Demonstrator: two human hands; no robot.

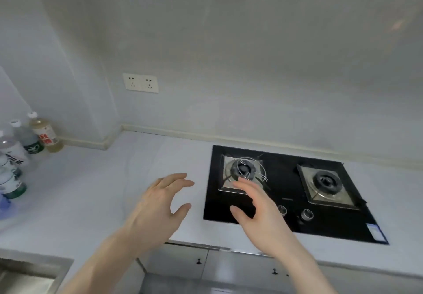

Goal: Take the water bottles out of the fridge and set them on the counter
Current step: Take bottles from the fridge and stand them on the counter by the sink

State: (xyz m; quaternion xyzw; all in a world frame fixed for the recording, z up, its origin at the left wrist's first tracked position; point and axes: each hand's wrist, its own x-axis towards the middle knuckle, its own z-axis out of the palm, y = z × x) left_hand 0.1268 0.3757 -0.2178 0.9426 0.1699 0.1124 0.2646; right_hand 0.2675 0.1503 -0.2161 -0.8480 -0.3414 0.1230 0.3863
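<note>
Both hands hovered above the worktop with fingers spread and holding nothing, the left hand over bare surface, the right hand over the near left corner of the black hob. The water bottles stood upright in a cluster at the far left of the worktop, caps up, several cut off by the frame edge and their labels too blurred to read. A sink showed partly at bottom left.

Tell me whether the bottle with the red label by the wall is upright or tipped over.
Upright. The red-label bottle stands on its base on the counter, white cap on top; its lean looks like wide-angle distortion.
</note>
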